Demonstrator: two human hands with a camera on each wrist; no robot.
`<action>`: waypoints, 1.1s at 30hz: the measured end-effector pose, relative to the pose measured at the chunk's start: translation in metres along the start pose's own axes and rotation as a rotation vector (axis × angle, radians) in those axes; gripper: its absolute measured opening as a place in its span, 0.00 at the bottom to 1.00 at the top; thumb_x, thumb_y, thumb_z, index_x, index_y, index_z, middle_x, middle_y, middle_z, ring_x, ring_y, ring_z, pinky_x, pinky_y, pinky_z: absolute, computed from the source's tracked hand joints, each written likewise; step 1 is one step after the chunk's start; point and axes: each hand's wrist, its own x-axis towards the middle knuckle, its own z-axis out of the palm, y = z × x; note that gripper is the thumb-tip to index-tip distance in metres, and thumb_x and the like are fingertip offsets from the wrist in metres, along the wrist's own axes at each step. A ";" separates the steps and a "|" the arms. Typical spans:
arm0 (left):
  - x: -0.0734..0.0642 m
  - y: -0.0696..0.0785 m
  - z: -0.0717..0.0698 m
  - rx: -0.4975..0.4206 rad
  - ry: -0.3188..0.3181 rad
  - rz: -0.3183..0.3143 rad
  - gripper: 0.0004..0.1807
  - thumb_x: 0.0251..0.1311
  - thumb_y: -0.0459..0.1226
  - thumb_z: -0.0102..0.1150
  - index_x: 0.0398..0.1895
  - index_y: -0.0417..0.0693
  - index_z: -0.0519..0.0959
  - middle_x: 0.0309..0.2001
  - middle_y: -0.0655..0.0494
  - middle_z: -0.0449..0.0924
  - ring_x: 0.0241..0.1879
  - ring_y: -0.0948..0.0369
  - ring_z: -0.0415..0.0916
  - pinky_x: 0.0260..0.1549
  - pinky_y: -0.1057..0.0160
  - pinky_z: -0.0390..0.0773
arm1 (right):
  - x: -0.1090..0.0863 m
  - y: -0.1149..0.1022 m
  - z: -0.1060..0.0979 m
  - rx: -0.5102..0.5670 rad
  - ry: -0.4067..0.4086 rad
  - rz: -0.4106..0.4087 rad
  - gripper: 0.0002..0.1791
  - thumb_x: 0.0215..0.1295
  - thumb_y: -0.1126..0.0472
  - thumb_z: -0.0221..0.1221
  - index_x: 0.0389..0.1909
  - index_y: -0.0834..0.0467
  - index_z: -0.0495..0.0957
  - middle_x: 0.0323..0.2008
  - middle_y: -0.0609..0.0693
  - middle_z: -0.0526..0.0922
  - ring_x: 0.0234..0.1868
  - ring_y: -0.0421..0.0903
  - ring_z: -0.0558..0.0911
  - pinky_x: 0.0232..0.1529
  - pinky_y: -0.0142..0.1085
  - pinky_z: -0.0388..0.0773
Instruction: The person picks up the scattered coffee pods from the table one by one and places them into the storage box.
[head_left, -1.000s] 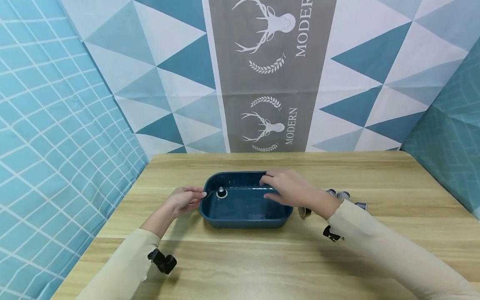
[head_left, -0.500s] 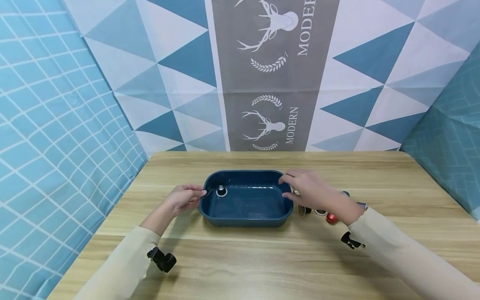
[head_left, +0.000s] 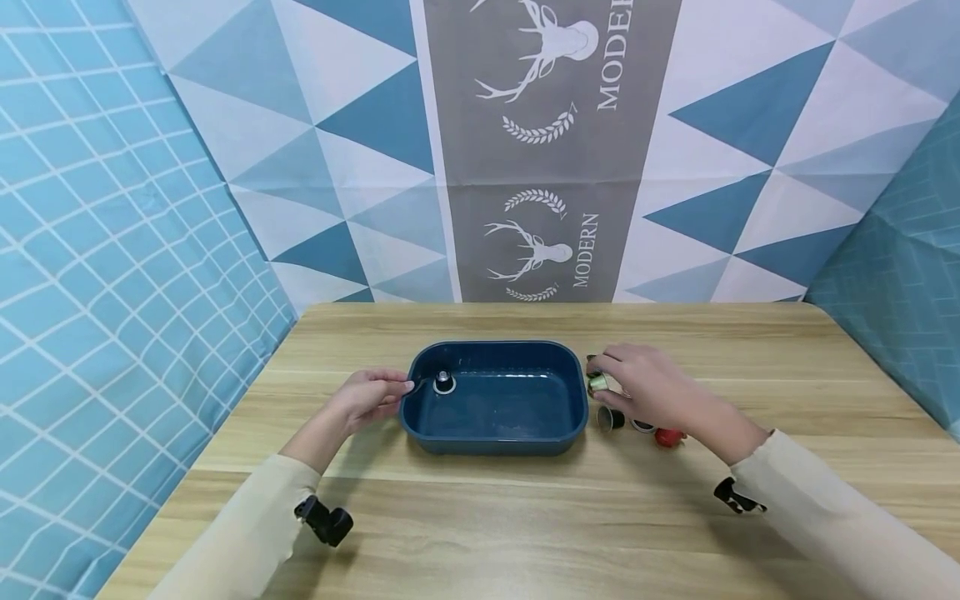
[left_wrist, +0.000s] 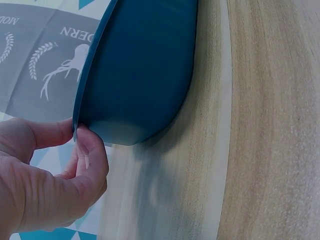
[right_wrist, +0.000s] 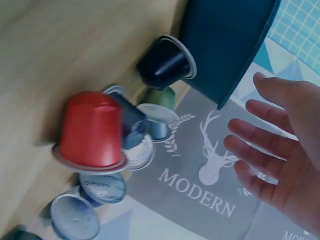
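While left hand [head_left: 371,397] pinches blue tub [head_left: 498,412] | capsule [head_left: 444,382] inside | right hand [head_left: 651,387] wide, near loose capsules [right_wrist: 91,131]

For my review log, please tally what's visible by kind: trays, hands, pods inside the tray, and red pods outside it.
Tray: 1
Left hand and right hand: 2
Dark pod inside the tray: 1
Red pod outside the tray: 1
Total: 5

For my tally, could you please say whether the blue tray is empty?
Not empty: the head view shows one capsule inside the blue tray, near its left end.
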 end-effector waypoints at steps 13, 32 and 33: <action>-0.003 0.001 -0.001 -0.011 -0.019 0.011 0.20 0.65 0.34 0.60 0.57 0.32 0.72 0.36 0.59 0.77 0.36 0.66 0.76 0.37 0.72 0.81 | -0.014 0.004 0.004 -0.045 -0.020 -0.016 0.16 0.52 0.55 0.73 0.40 0.56 0.82 0.32 0.48 0.83 0.30 0.41 0.80 0.30 0.36 0.78; -0.003 0.001 -0.002 -0.004 -0.038 0.013 0.23 0.64 0.36 0.62 0.58 0.32 0.71 0.38 0.57 0.77 0.37 0.66 0.75 0.36 0.72 0.81 | -0.028 0.004 0.016 0.051 -0.155 -0.017 0.16 0.53 0.54 0.72 0.42 0.55 0.82 0.37 0.47 0.84 0.39 0.43 0.83 0.40 0.41 0.82; -0.004 0.001 -0.003 -0.002 -0.042 0.016 0.23 0.63 0.37 0.63 0.57 0.33 0.72 0.38 0.57 0.77 0.37 0.66 0.75 0.37 0.72 0.81 | -0.029 0.004 0.017 0.060 -0.162 -0.016 0.16 0.53 0.55 0.72 0.42 0.54 0.82 0.37 0.46 0.84 0.38 0.43 0.82 0.40 0.40 0.82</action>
